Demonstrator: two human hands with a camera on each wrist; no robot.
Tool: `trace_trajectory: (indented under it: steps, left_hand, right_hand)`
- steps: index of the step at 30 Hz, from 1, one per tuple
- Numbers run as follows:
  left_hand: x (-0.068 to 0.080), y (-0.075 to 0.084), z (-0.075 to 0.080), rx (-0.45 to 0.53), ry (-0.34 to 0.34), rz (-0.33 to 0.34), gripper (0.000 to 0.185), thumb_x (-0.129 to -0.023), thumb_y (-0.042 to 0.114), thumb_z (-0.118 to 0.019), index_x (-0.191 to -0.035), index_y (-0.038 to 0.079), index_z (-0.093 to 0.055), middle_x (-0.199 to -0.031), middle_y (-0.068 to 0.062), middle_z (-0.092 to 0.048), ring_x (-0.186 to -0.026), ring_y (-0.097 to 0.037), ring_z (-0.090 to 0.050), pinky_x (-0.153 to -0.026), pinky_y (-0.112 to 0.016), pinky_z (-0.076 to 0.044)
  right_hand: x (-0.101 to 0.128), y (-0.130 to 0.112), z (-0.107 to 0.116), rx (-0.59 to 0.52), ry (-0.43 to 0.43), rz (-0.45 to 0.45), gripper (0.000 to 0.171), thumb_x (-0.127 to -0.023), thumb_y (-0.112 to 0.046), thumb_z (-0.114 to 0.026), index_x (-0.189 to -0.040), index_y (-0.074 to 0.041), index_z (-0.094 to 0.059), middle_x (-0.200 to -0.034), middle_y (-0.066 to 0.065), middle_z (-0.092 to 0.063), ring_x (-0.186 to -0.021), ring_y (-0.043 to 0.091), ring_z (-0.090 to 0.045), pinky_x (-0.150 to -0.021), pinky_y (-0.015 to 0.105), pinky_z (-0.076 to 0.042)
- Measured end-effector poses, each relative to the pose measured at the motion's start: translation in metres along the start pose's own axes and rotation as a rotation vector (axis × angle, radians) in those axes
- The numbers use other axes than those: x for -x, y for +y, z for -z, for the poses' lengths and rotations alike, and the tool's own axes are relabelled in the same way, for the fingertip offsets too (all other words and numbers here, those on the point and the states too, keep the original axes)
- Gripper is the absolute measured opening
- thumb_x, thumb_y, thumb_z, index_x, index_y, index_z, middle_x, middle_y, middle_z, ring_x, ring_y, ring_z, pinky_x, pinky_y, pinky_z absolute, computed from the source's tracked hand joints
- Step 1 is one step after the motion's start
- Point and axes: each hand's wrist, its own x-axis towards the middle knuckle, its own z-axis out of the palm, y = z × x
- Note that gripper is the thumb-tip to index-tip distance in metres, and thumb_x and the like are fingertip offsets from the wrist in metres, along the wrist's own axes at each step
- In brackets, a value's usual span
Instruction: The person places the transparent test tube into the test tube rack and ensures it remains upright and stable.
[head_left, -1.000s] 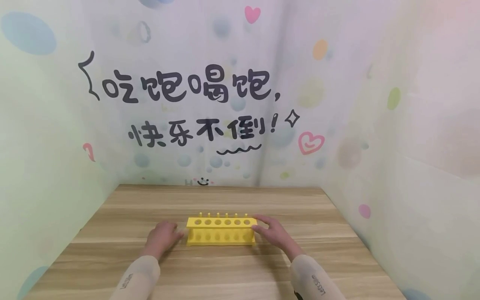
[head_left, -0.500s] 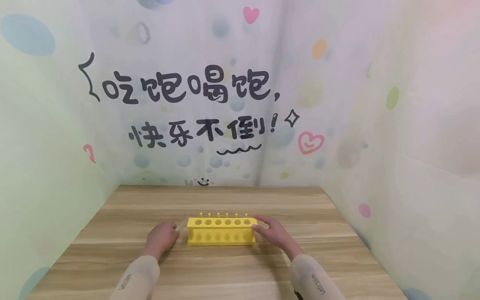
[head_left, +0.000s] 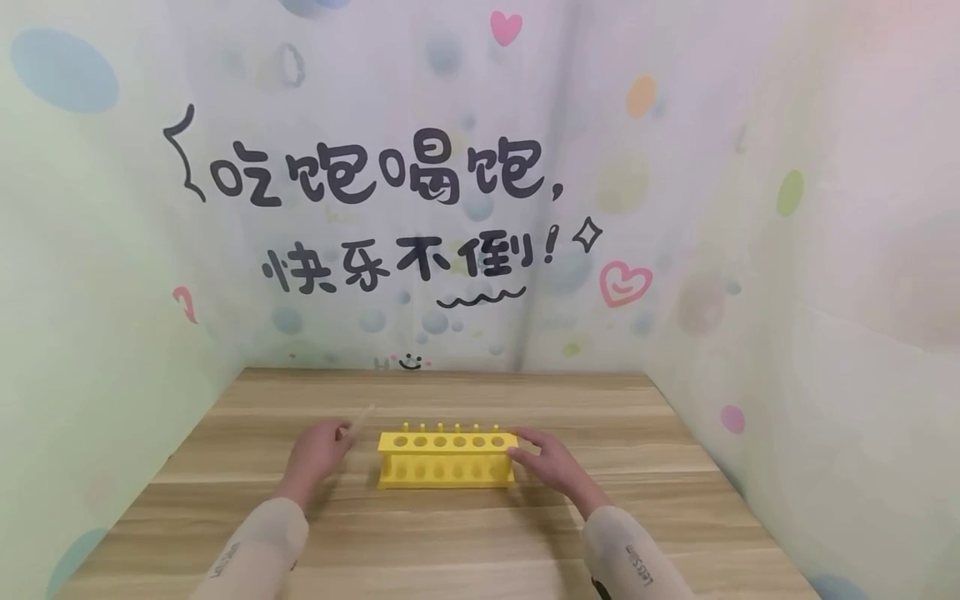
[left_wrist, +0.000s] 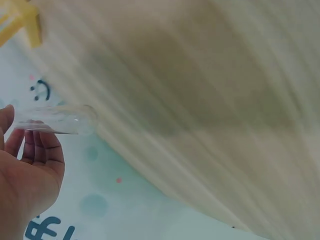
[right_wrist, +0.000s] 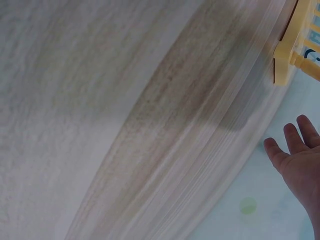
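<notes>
A yellow test tube rack (head_left: 447,482) with a row of round holes along its top stands upright on the wooden table. To its left, my left hand (head_left: 318,450) pinches a clear test tube (left_wrist: 56,120) between thumb and fingers. In the head view that tube shows faintly, slanting up and to the right. My right hand (head_left: 551,462) holds the rack's right end, thumb at the front of the top plate and a finger behind it. The right wrist view catches several outstretched fingers of this hand (right_wrist: 302,170) near one end of the rack (right_wrist: 284,62).
Short yellow pegs (head_left: 440,428) rise along the rack's back side. The wood-grain table (head_left: 480,550) meets a printed back wall (head_left: 420,333) with black lettering. Pale side walls close in the table at left and right.
My left hand has lifted and turned slightly, bringing the clear tube from hardly visible to tilted upward. The right hand stays on the rack, which shifts slightly in view along with the whole scene.
</notes>
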Motion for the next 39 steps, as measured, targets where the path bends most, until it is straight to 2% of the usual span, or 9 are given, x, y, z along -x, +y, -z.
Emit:
trace_trajectory:
  steps: [4, 9, 15, 23, 29, 39]
  left_hand:
    - [-0.008, 0.008, 0.008, 0.062, 0.036, 0.018, 0.035, -0.097, 0.014, -0.062, -0.125, -0.006, -0.061, -0.088, -0.009, -0.06, -0.07, -0.02, -0.053, -0.06, -0.032, -0.047]
    - [-0.016, 0.025, 0.017, 0.169, 0.08, 0.046, 0.036, -0.099, 0.019, -0.061, -0.129, -0.001, -0.06, -0.096, -0.01, -0.062, -0.079, -0.022, -0.055, -0.063, -0.032, -0.048]
    - [-0.021, 0.045, 0.021, 0.272, 0.127, 0.024, 0.037, -0.101, 0.022, -0.059, -0.131, 0.003, -0.058, -0.102, -0.011, -0.062, -0.085, -0.023, -0.055, -0.067, -0.031, -0.049]
    - [-0.022, 0.067, 0.017, 0.393, 0.196, -0.037, 0.038, -0.1, 0.023, -0.06, -0.132, 0.002, -0.057, -0.109, -0.014, -0.064, -0.1, -0.026, -0.059, -0.084, -0.037, -0.052]
    - [-0.022, 0.08, 0.011, 0.501, 0.201, -0.048, 0.042, -0.101, 0.023, -0.06, -0.135, 0.001, -0.054, -0.115, -0.015, -0.062, -0.106, -0.027, -0.058, -0.093, -0.042, -0.051]
    - [-0.019, 0.087, 0.002, 0.592, 0.203, -0.064, 0.035, -0.099, 0.019, -0.062, -0.13, 0.004, -0.053, -0.113, -0.013, -0.06, -0.105, -0.026, -0.057, -0.094, -0.041, -0.052]
  right_hand:
    - [-0.001, 0.0, 0.001, -0.007, -0.001, -0.003, 0.048, -0.097, -0.04, -0.062, -0.137, -0.014, -0.059, -0.142, 0.013, -0.054, -0.134, 0.04, -0.045, -0.107, 0.062, -0.035]
    - [-0.001, 0.0, 0.002, -0.025, -0.004, -0.009, 0.048, -0.097, -0.04, -0.063, -0.138, -0.014, -0.059, -0.143, 0.013, -0.054, -0.134, 0.04, -0.045, -0.107, 0.063, -0.035]
    - [-0.001, 0.0, 0.001, -0.023, -0.007, 0.004, 0.048, -0.097, -0.038, -0.062, -0.138, -0.013, -0.059, -0.142, 0.013, -0.054, -0.134, 0.04, -0.045, -0.107, 0.063, -0.035]
    - [0.001, -0.002, 0.001, -0.028, -0.004, 0.0, 0.049, -0.098, -0.038, -0.062, -0.138, -0.012, -0.058, -0.143, 0.014, -0.053, -0.134, 0.041, -0.044, -0.107, 0.063, -0.035]
    - [0.001, -0.001, 0.002, -0.024, 0.0, -0.008, 0.049, -0.097, -0.039, -0.062, -0.139, -0.013, -0.058, -0.143, 0.013, -0.054, -0.134, 0.04, -0.044, -0.107, 0.063, -0.035]
    - [0.0, 0.0, 0.001, -0.021, -0.005, 0.004, 0.049, -0.098, -0.039, -0.062, -0.138, -0.013, -0.058, -0.143, 0.014, -0.054, -0.134, 0.04, -0.045, -0.106, 0.063, -0.036]
